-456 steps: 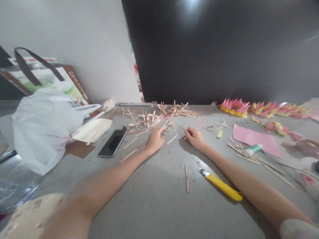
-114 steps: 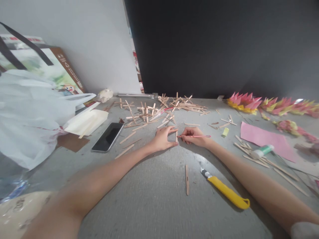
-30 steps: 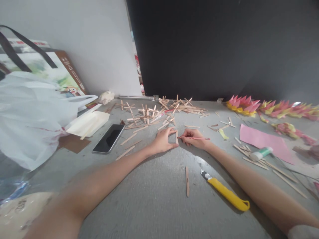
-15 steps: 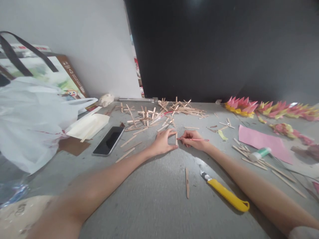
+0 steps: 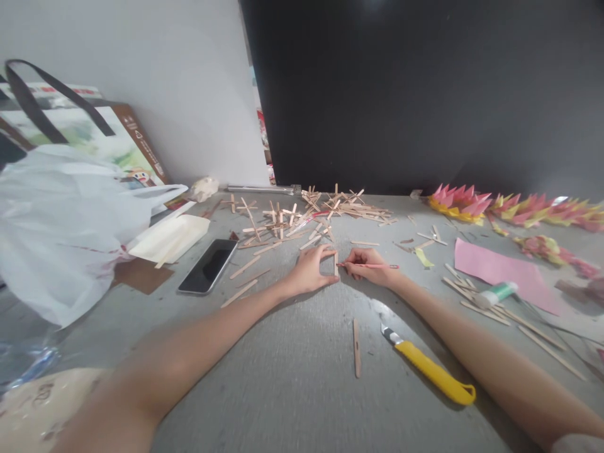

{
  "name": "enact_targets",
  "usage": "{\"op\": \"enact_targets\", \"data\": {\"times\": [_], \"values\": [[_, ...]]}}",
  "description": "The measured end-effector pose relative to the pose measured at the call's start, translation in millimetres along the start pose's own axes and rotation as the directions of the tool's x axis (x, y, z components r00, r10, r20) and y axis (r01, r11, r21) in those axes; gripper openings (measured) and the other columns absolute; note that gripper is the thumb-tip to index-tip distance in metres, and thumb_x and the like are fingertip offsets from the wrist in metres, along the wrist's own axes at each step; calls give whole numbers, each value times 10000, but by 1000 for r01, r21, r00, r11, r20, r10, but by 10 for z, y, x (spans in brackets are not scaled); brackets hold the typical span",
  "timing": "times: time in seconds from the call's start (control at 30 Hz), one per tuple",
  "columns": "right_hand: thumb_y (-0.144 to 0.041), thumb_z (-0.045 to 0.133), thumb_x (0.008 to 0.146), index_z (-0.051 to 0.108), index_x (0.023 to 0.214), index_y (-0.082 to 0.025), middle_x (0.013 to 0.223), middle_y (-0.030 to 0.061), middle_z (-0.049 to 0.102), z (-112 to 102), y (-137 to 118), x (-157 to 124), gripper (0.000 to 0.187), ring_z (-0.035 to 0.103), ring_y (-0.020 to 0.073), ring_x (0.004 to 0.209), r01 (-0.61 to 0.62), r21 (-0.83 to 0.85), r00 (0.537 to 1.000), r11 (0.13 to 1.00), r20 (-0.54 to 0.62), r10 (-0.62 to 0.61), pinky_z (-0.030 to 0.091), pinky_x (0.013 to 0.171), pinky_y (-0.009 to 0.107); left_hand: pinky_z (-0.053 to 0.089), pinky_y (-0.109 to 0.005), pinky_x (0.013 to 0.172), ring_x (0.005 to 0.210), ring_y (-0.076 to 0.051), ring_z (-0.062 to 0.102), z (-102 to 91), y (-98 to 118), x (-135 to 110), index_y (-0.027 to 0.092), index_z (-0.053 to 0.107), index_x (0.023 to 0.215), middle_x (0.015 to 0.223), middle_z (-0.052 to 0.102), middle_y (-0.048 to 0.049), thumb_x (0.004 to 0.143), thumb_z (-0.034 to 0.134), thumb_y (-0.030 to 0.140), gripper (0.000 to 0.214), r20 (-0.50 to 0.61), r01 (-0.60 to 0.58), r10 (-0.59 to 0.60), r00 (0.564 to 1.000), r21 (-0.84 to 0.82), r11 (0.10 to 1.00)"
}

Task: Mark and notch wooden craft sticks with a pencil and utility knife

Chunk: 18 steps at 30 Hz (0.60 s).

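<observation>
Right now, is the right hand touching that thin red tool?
Touching: the head view shows the right hand gripping the thin red tool, its shaft lying against the hand.

No word or number can be read. Behind the white plastic bag, the handled carrier bag's brown edge shows white signs, one triangular, and blurred lettering; in front of the plastic bag, a beige packet's dark print is illegible.

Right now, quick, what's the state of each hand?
Left hand: holding a stick.
Right hand: closed on a pencil, tip at the stick.
</observation>
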State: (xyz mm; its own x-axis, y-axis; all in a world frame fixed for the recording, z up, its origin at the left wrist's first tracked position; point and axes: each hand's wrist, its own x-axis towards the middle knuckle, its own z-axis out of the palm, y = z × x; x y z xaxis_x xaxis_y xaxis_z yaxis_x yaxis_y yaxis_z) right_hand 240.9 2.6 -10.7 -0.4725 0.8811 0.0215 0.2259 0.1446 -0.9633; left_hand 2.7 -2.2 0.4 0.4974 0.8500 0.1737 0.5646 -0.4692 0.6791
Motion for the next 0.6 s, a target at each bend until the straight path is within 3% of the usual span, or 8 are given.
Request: {"op": "enact_targets", "data": {"times": [0.6], "values": [[-300, 717, 830, 615, 759, -187, 572, -15, 629, -3, 21, 19, 168, 528, 111, 501, 15, 5, 1000, 1000, 24, -16, 388, 501, 234, 266, -604, 1234, 1476, -382, 448, -6, 5, -1, 258, 471, 1443, 1478, 614, -133, 751, 868, 394, 809, 1, 4, -4, 1000, 18, 1000]]}}
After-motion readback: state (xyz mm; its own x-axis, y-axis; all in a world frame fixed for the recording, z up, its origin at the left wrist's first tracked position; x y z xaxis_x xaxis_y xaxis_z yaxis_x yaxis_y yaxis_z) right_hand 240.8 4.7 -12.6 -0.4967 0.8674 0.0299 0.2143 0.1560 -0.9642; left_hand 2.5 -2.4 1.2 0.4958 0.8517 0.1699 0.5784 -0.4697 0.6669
